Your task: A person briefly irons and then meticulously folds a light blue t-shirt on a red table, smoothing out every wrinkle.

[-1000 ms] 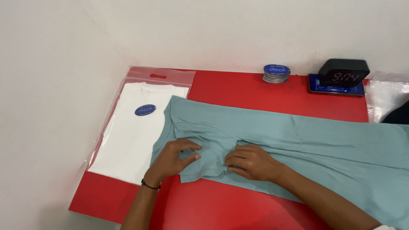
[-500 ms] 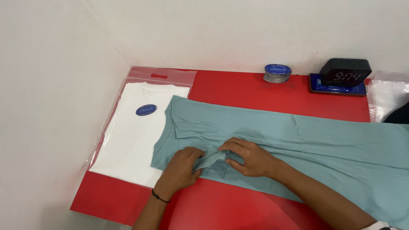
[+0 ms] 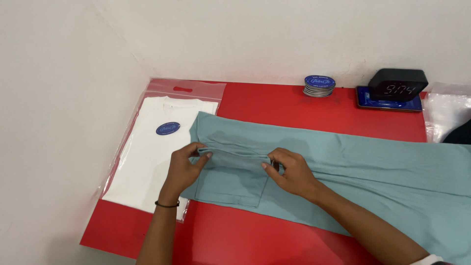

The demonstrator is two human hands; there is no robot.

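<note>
At the left of the red table [image 3: 294, 105], a white shirt in a clear bag [image 3: 147, 157] lies flat against the wall, a blue oval sticker [image 3: 168, 128] on its front. Its right edge sits under the corner of the teal garment [image 3: 353, 167], which stretches across the table from there to the right edge of view. The left hand [image 3: 182, 169] pinches one end of a raised fold [image 3: 235, 153] in the teal cloth, thumb and fingers closed on it; a dark band circles that wrist. The right hand [image 3: 293, 172] grips the fold's other end the same way. Below the fold the cloth lies smooth with a square hemmed corner. Farther back stand a stack of round stickers [image 3: 319, 85] and a black clock [image 3: 398, 84] on a blue tray [image 3: 387, 103].
</note>
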